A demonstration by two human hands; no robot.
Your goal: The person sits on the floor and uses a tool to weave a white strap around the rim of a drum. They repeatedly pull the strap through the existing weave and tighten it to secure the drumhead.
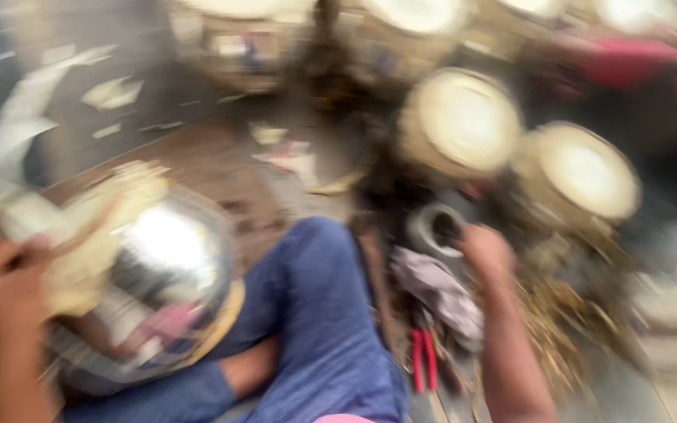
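Blue-trousered leg (315,329) nearest, both hands out over blurred drum-work clutter.

Left hand (1,301) sits low left, fingers curled shut on pale strap-like material (80,235) lying against a shiny metal drum shell (170,282) beside the knee; exact pinch is blurred. Right hand (486,251) reaches past the knee toward a small metal ring (435,229); cannot tell if its fingers are spread or closed. Red-handled pliers (423,359) and a grey rag (440,294) lie just beside that forearm. Farther out, finished drums with pale round heads (464,117) stand on the floor. My read: keep the strap taut and the shell braced against the leg; slack would loosen the fit.
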